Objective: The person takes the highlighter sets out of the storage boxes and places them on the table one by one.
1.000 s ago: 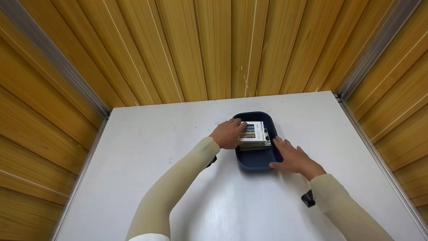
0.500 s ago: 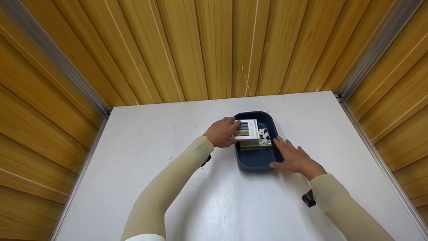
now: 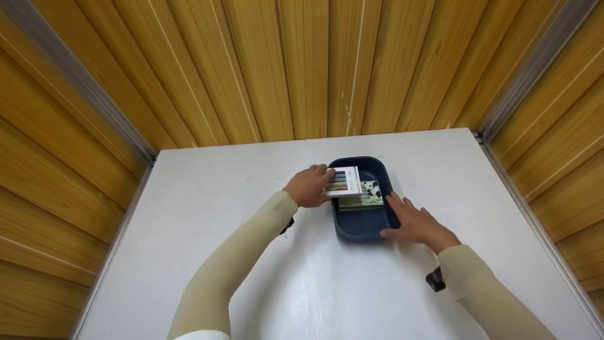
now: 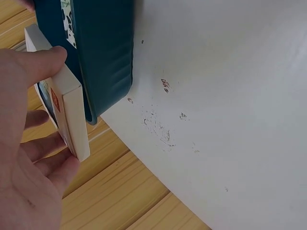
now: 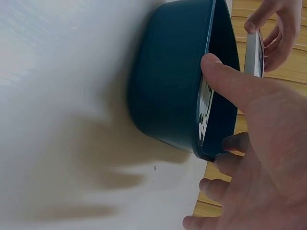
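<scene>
While the left hand (image 3: 309, 186) pinches the white box (image 3: 352, 181) over the left rim of the blue tub (image 3: 361, 226), set lengthwise toward the far edge of the table (image 3: 226, 189), the farther right hand (image 3: 414, 223), spread, touches the right rim.

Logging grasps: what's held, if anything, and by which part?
Left hand: white windowed box, by its left end in the head view. Right hand: only touches the blue tub.
</scene>
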A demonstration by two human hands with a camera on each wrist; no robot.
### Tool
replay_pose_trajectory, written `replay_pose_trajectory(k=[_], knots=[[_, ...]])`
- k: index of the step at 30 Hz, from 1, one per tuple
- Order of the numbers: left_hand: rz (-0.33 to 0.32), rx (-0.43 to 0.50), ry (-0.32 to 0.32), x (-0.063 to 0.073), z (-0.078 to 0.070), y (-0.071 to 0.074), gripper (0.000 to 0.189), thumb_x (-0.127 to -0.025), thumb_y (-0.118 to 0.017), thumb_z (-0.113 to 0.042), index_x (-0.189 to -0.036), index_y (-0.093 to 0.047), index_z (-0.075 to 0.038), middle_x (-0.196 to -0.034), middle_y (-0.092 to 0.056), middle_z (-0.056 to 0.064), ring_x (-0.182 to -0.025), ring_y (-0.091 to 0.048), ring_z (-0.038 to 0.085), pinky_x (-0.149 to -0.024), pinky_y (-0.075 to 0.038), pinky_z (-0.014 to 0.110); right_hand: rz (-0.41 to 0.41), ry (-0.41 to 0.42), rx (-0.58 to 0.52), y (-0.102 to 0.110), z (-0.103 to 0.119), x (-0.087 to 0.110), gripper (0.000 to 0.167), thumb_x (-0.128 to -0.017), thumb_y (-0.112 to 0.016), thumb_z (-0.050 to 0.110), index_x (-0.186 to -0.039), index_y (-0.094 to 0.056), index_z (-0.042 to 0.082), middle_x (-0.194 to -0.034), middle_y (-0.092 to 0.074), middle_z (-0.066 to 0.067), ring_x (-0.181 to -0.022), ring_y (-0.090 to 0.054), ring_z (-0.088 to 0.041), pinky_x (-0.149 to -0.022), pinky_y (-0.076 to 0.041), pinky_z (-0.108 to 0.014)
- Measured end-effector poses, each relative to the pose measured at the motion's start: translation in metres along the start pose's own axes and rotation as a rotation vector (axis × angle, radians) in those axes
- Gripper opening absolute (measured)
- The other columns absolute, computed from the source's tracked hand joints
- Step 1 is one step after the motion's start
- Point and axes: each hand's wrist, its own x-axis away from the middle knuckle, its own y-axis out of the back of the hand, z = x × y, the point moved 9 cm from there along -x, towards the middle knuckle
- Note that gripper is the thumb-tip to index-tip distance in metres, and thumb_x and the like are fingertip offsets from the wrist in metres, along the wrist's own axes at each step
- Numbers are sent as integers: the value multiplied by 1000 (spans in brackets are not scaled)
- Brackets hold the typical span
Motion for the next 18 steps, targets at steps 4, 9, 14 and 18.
replay_pose_trajectory(k=[4, 9, 14, 18], knots=[[-7, 23, -1, 1, 3, -1, 71, -88, -66, -42, -146, -34, -17, -142, -46, 8, -130, -49, 23, -106, -46, 39, 11, -4, -7, -1, 0, 0, 101, -85, -66, 52, -156, -9, 8, -163, -1, -16, -147, -5, -46, -111, -7, -71], [-8, 28, 8, 2, 7, -3, 71, -88, -66, -43, -146, -34, -17, -141, -46, 8, -128, -50, 23, -106, -45, 38, 19, -13, -19, 0, 1, 0, 100, -85, -67, 50, -156, -8, 9, -163, 1, -16, -147, -4, -46, -112, -7, -70], [8, 29, 25, 4, 11, -4, 72, -88, -65, -43, -147, -33, -17, -143, -44, 8, -130, -48, 23, -106, -46, 38, 37, -20, -23, -2, 2, 0, 100, -86, -66, 50, -156, -7, 9, -163, 4, -16, -148, -3, -45, -112, -6, -70], [18, 38, 33, 6, 13, -5, 72, -88, -65, -44, -147, -33, -17, -142, -45, 7, -129, -48, 22, -105, -46, 38, 34, -16, -14, -2, 2, 0, 100, -86, -66, 50, -156, -8, 8, -163, 2, -17, -147, -4, -46, -112, -6, -70]])
